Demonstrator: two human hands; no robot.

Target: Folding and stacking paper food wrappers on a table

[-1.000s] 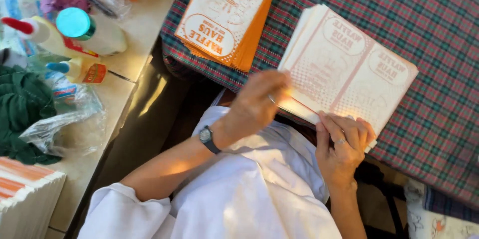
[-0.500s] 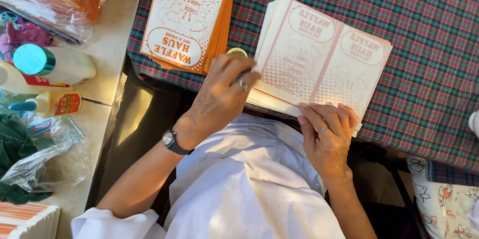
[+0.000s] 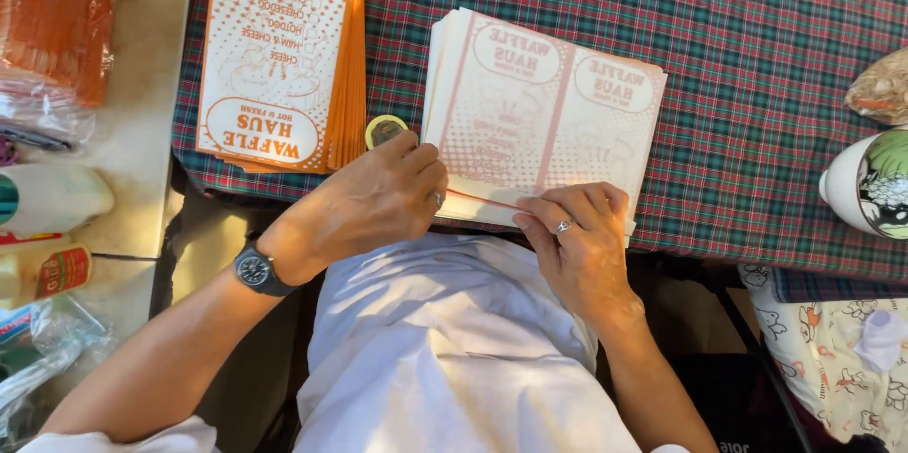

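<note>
Paper sheets, pale and orange-printed, lie in 1 stack point(image 3: 544, 117) on the plaid-covered worktop point(image 3: 757, 46), near its front edge. Left hand point(image 3: 374, 202) presses fingers on the stack's near edge; right hand point(image 3: 577, 245) pinches that edge. 1 orange stack point(image 3: 274, 56) lies to the left, with 1 small round tin point(image 3: 385, 130) between the 2 stacks.

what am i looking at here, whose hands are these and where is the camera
The camera sits on a person's head and looks down, so both hands are that person's own. The left hand, with a wristwatch, and the right hand, wearing a ring, press on the near edge of a stack of pale printed paper sheets. It lies on a plaid tablecloth. Beside it lie a stack of orange printed bags and a small round tin.
</note>
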